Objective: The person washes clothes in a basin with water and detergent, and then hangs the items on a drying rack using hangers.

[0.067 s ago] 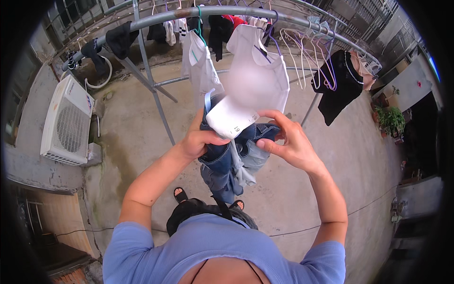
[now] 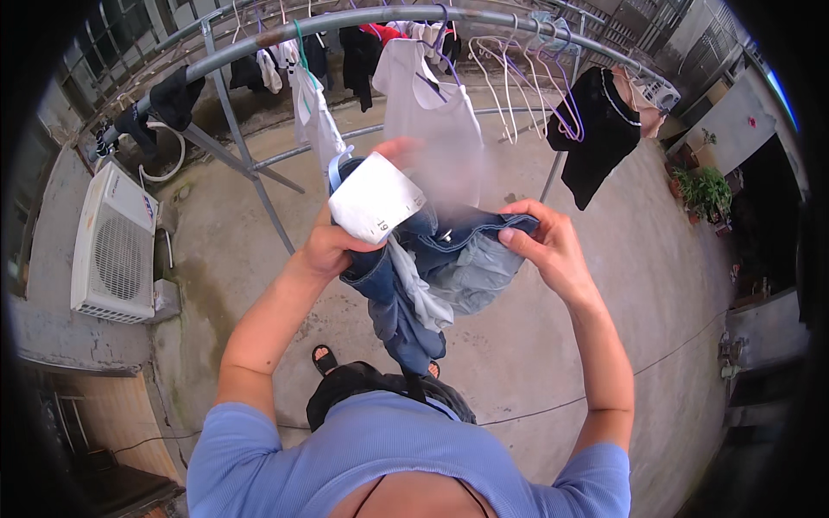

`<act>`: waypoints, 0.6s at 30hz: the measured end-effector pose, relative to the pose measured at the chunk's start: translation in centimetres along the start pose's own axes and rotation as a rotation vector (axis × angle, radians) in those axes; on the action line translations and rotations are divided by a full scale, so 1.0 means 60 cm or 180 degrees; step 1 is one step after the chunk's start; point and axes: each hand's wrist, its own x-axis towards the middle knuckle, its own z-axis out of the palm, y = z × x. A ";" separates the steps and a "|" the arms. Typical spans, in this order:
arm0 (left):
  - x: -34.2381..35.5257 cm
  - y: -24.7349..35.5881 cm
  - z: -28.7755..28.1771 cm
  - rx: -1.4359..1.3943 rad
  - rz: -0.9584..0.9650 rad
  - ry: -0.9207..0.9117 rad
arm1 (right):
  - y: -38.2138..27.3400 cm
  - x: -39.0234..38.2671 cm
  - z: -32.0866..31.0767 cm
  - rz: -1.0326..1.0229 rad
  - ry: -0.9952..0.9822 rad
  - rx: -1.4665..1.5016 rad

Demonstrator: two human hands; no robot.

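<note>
A pair of blue jeans (image 2: 401, 315) hangs between my two hands, its pale pocket linings turned out. My left hand (image 2: 332, 250) is closed on the waist part at the left. By its thumb is a white, rounded flat piece (image 2: 377, 200) with small dark marks, and a light-blue loop (image 2: 337, 168) sticks up beside it; I cannot tell what these are. My right hand (image 2: 553, 250) pinches the denim edge on the right between thumb and fingers, pulling the opening wide. A blurred patch hides part of the area just beyond the jeans.
Ahead runs a metal drying rack (image 2: 345, 19) with white tops (image 2: 414, 112), empty hangers (image 2: 518, 82) and a black garment (image 2: 596, 129). An air-conditioner unit (image 2: 117, 246) stands at the left, potted plants (image 2: 704, 190) at the right. A cable crosses the concrete floor (image 2: 639, 302).
My right hand has moved away to the right with the denim edge, so the jeans are stretched wider. My left hand and the white piece have shifted left in view.
</note>
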 end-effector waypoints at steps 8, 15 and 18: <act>0.135 -0.126 0.079 0.0655 -0.0727 -0.1697 | 0.078 -0.101 -0.277 -0.0923 0.1765 0.2024; 0.246 -0.269 0.202 0.1558 -0.1089 -0.3811 | 0.154 -0.064 -0.442 -0.1329 0.1696 0.2070; 0.302 -0.322 0.213 0.0741 -0.1413 -0.3674 | 0.163 -0.033 -0.486 -0.1249 0.1775 0.2488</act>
